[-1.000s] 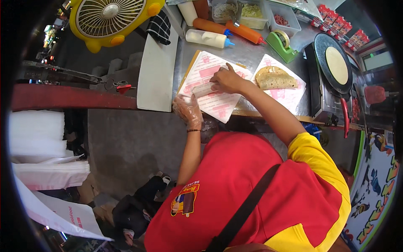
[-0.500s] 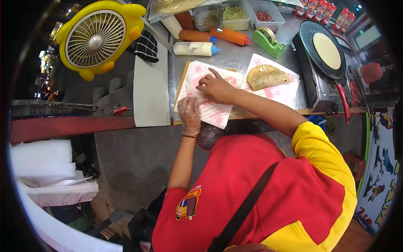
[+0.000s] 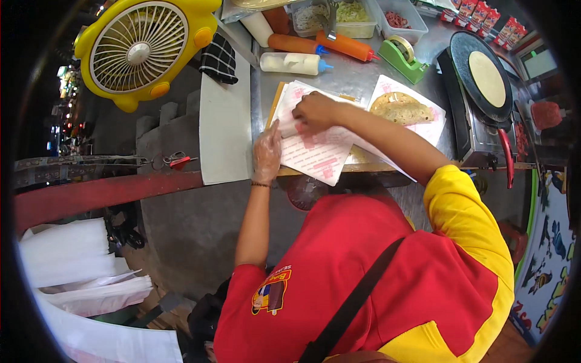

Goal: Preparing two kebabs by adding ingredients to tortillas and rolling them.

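Printed white wrapping paper (image 3: pixel 318 158) lies on a brown board (image 3: pixel 274 106), with an upper part folded over. My left hand (image 3: pixel 267 154), in a clear plastic glove, rests along the paper's left edge with its fingers stretched out. Over the upper part of the paper is my bare right hand (image 3: pixel 316 111). Its fingers are curled down and closed on the paper, the tips partly hidden. Right of it, a folded filled crepe (image 3: pixel 400 110) lies on another printed sheet (image 3: pixel 433 126), partly behind my right forearm.
A flat pan (image 3: pixel 461 60) with a pale round crepe (image 3: pixel 486 78) sits on a stove at right. Behind the paper are sauce bottles (image 3: pixel 292 63), a green tape dispenser (image 3: pixel 404 60) and tubs of fillings (image 3: pixel 399 20). A yellow fan (image 3: pixel 138 54) stands at left.
My right hand has curled its fingers inward, and the paper's upper part has been folded over. My left hand has moved left and straightened along the paper's edge. The view has shifted slightly.
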`<action>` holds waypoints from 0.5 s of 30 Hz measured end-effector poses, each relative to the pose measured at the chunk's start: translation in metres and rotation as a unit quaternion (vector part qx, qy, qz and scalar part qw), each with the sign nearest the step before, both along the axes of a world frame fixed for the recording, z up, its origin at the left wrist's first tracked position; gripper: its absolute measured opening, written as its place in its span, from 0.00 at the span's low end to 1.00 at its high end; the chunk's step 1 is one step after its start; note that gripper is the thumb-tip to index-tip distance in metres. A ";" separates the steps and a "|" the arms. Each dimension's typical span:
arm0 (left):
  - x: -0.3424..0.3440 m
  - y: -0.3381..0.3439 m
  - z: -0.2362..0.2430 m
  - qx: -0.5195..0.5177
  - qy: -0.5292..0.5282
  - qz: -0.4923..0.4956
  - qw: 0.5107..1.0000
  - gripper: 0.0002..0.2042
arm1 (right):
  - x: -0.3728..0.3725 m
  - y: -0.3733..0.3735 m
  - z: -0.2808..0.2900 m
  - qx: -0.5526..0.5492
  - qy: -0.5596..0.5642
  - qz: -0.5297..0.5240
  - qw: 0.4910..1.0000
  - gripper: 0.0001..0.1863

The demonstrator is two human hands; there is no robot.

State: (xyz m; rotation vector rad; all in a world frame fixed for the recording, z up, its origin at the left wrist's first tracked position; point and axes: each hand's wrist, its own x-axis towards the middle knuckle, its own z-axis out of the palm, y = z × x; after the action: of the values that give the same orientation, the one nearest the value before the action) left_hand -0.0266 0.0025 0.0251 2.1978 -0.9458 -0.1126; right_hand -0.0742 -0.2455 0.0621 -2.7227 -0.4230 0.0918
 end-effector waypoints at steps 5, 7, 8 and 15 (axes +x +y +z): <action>0.028 -0.044 -0.020 -0.011 -0.204 0.099 0.974 0.13 | 0.044 -0.026 0.007 -0.019 0.095 0.002 0.995 0.15; 0.033 -0.068 -0.022 0.038 -0.214 -0.104 0.971 0.13 | 0.058 -0.039 0.006 -0.027 0.130 0.022 0.991 0.15; 0.026 -0.082 -0.026 0.035 -0.210 -0.105 0.971 0.13 | 0.062 -0.049 -0.002 0.020 0.148 0.017 0.989 0.17; 0.009 -0.111 -0.030 0.086 -0.300 -0.118 0.943 0.17 | 0.061 -0.046 -0.009 0.028 0.148 -0.022 0.988 0.14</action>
State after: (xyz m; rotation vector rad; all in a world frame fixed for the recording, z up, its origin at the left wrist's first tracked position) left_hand -0.0181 -0.1080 -0.0047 2.3105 -1.5841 0.4037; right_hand -0.0135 -0.2919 0.0527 -2.6042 -0.2747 0.4586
